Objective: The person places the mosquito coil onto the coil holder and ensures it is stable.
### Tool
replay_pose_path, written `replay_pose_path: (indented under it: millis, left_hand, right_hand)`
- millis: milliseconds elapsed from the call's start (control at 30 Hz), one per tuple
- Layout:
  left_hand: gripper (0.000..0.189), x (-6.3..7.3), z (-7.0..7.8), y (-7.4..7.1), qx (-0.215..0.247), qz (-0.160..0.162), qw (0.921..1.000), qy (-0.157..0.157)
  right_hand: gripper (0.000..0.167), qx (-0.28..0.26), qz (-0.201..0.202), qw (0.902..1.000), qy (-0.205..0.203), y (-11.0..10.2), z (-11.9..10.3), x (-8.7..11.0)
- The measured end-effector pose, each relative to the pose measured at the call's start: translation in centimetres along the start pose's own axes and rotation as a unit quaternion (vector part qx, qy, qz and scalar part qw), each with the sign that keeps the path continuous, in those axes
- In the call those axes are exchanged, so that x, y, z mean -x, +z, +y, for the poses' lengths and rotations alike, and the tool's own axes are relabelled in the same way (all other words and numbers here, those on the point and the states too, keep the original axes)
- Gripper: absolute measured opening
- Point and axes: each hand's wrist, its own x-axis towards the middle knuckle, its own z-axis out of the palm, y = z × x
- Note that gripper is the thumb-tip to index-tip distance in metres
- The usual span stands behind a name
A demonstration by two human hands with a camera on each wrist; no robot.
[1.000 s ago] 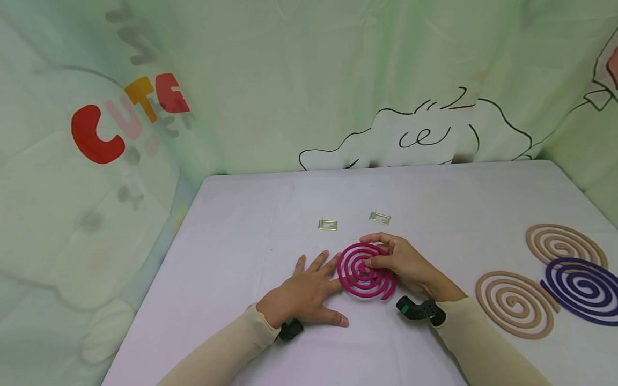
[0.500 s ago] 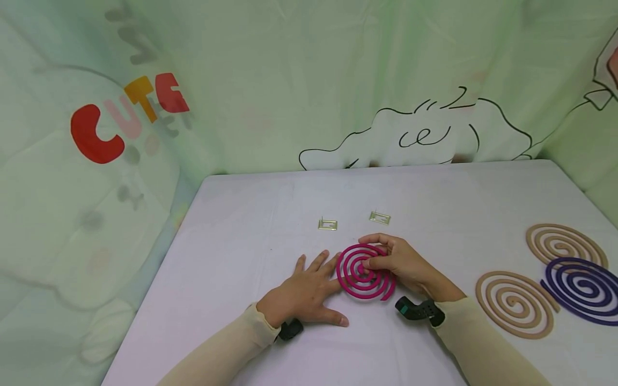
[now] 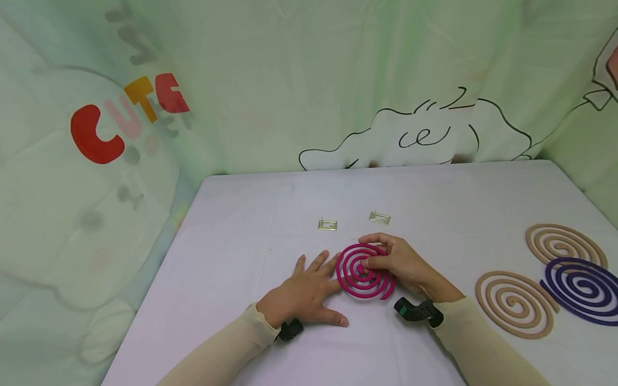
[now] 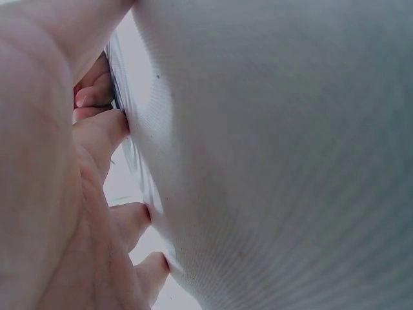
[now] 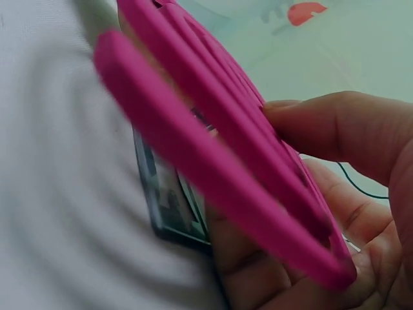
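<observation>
In the head view my right hand (image 3: 407,265) pinches a pink mosquito coil (image 3: 360,268), its thumb at the coil's middle. The right wrist view shows that coil (image 5: 181,145) tilted above the white cloth, with fingers behind it. A small metal coil stand (image 5: 157,216) sits under it, mostly hidden from the head view. My left hand (image 3: 306,295) lies palm down on the table with fingers spread, its forefinger reaching to the pink coil's left edge. Whether that fingertip touches the stand is hidden. In the left wrist view several fingertips (image 4: 139,216) press on the cloth.
Two flat brass-coloured coil stands lie beyond the hands, a left stand (image 3: 328,229) and a right stand (image 3: 379,221). At the right lie a near tan coil (image 3: 515,304), a far tan coil (image 3: 561,248) and a purple coil (image 3: 586,287) overlapping the far one. A printed curtain (image 3: 270,107) hangs behind.
My right hand and the pink coil have shifted very slightly left. The left hand stays still, spread on the table.
</observation>
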Motion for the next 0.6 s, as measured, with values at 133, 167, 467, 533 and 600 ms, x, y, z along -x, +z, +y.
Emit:
replay_pose_path:
  millis: [133, 167, 467, 533, 600]
  left_hand:
    - [0.092, -0.02, -0.01, 0.02, -0.003, 0.004, 1.0, 0.002]
    - [0.092, -0.03, -0.01, 0.03, -0.003, 0.004, 1.0, 0.002]
    - [0.091, -0.05, -0.11, 0.09, 0.002, 0.009, 1.0, 0.003]
    - [0.091, -0.03, -0.1, 0.07, 0.002, 0.009, 1.0, 0.003]
    - [0.092, -0.02, -0.11, 0.06, 0.003, 0.009, 1.0, 0.002]
  right_hand:
    - [0.06, 0.01, -0.002, 0.9999, 0.003, -0.1, -0.04, 0.05]
    - [0.06, 0.012, -0.004, 0.9999, 0.004, -0.14, -0.04, 0.06]
    - [0.059, 0.033, -0.012, 0.9993, 0.01, -0.27, -0.08, 0.12]
    - [0.06, 0.032, -0.013, 0.9993, 0.012, -0.22, -0.11, 0.15]
    - [0.061, 0.028, -0.015, 0.9994, 0.016, -0.17, -0.12, 0.17]
